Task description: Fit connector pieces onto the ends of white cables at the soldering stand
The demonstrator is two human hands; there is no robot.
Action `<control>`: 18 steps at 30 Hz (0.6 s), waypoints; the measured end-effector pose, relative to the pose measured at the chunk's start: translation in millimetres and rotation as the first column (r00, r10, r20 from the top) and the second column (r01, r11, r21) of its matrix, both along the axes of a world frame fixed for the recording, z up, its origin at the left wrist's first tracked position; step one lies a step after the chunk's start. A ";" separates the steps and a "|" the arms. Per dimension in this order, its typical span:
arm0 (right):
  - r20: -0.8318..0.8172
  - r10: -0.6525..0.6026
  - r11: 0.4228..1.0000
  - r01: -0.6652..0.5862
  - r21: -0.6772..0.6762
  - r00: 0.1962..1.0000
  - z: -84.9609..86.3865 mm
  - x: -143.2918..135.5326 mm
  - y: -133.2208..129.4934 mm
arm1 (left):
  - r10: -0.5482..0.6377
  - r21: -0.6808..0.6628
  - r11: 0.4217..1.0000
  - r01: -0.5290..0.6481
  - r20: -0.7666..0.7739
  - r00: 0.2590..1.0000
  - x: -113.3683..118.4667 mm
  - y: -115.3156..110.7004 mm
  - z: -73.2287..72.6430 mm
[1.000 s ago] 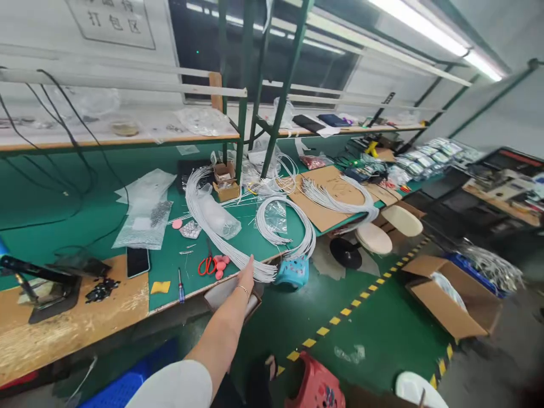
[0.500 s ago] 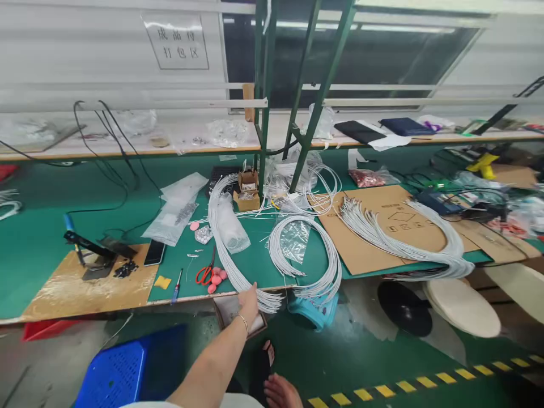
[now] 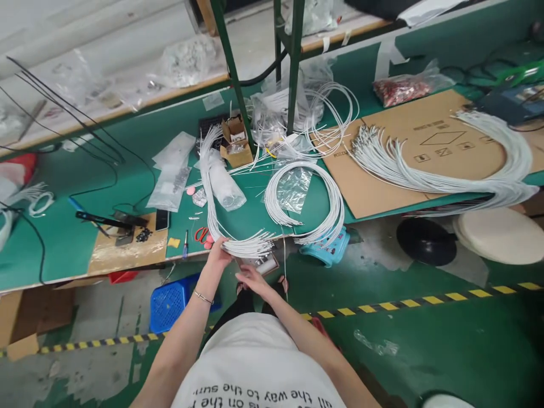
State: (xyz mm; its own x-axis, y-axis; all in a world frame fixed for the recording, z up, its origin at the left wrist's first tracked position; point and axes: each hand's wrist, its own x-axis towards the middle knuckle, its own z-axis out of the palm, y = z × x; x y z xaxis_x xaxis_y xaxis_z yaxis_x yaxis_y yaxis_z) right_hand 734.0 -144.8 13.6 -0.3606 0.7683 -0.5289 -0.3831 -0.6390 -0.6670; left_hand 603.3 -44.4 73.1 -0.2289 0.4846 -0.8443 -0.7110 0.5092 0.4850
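Observation:
My left hand is closed around a long bundle of white cables at the table's front edge. The bundle curves back across the green table, and its fanned cable ends stick out to the right, past the edge. Just below those ends is my right hand, fingers stretched out and apart from the cables, holding nothing I can see. A looped bundle of white cables lies to the right, partly over the edge. Close to my left hand are red-handled scissors and small pink pieces.
A larger cable bundle rests on flat cardboard at the right. Green shelf posts rise behind the table. Below the edge are a light-blue basket, an open box and a blue crate.
My right hand has come up from low by my body to just under the cable ends. My left hand still grips the bundle, now farther back from its ends. The view has tilted downward.

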 end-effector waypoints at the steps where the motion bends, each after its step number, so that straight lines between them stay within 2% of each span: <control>1: -0.001 -0.023 0.998 0.023 0.054 1.000 5.7 -4.1 12.4 | 0.014 0.021 1.000 -0.014 -0.009 1.000 -3.0 0.8 8.1; 4: -0.032 -0.085 0.973 0.090 0.212 0.996 28.4 -14.6 47.1 | 0.030 0.064 0.998 -0.029 -0.019 0.999 -9.4 1.7 26.2; 8: -0.068 -0.167 0.927 0.180 0.328 0.984 61.6 -26.1 75.2 | -0.010 0.056 0.998 0.009 0.014 1.000 -13.2 2.9 38.6; 11: -0.067 -0.234 0.906 0.243 0.347 0.970 80.1 -34.9 82.8 | -0.050 0.044 0.998 0.048 0.058 0.997 -14.8 5.5 44.2; 15: -0.079 -0.325 0.883 0.332 0.330 0.942 95.0 -46.4 89.2 | -0.104 0.054 0.994 0.099 0.111 0.988 -20.9 7.7 49.5; 18: -0.113 -0.388 0.866 0.404 0.293 0.915 106.3 -56.0 98.6 | -0.234 0.009 0.971 0.238 0.202 0.951 -41.0 7.5 51.7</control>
